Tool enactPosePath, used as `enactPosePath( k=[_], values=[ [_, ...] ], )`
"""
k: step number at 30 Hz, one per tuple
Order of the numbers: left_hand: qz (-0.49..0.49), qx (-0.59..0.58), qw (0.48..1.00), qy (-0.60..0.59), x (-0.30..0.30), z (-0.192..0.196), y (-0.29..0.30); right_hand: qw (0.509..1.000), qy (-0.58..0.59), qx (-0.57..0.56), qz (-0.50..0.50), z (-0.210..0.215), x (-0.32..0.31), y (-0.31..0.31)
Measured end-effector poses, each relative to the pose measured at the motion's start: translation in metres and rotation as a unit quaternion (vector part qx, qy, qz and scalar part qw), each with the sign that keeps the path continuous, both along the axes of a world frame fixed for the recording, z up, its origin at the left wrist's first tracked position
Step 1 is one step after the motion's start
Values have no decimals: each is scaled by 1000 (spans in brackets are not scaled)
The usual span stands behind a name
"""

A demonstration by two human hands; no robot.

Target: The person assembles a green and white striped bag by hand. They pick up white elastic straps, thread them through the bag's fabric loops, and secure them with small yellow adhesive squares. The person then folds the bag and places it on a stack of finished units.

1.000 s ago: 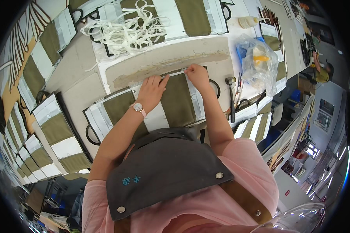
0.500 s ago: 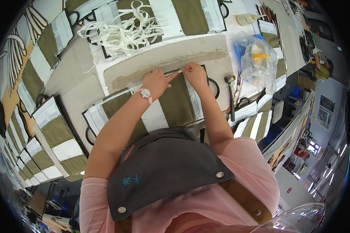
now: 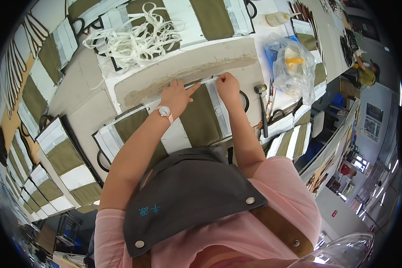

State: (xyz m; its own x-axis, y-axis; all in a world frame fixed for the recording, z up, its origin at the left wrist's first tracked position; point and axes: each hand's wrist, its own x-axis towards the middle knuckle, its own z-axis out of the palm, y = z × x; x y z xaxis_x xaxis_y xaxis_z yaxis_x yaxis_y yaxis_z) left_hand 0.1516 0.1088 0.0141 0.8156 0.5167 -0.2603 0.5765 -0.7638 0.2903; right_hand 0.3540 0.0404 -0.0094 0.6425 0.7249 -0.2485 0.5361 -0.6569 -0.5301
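In front of me lies an olive-and-white striped fabric panel (image 3: 202,116) with dark edging and a black loop handle at each end. My left hand (image 3: 175,97) rests on its far edge, fingers stretched, the index finger pointing right along the border. Close to the panel's far right corner, my right hand (image 3: 228,88) is closed in a pinch at that same edge. Whatever is between those fingertips is too small to make out. A narrow pale strip (image 3: 208,79) runs along the border between the two hands.
A heap of white tape (image 3: 136,42) lies beyond on the left. To the right are a hammer (image 3: 262,109), a clear plastic bag (image 3: 295,67) and a squeeze bottle (image 3: 278,18). More striped panels (image 3: 71,156) lie at the left. A co-worker (image 3: 366,73) is far right.
My right hand has moved a little to the right along the panel's far edge, widening the gap to my left index finger. The left hand stays on the edge. The whole view has shifted slightly.
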Motion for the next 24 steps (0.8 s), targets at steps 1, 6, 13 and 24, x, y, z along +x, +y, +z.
enactPosePath(
  k=[1, 6, 13, 24],
  values=[
    [0, 1, 1000, -1, 0, -1, 0, 1000, -24, 11, 8, 1, -3, 0],
    [1, -19, 1000, 22, 1, 4, -1, 996, -76, 40, 28, -3, -6, -1],
    [3, -11, 1000, 11, 0, 0, -2, 993, -107, 38, 29, -8, -5, 0],
    [24, 16, 999, 26, 3, -1, -11, 930, -221, 141, 257, 9, -37, -31]
  ],
)
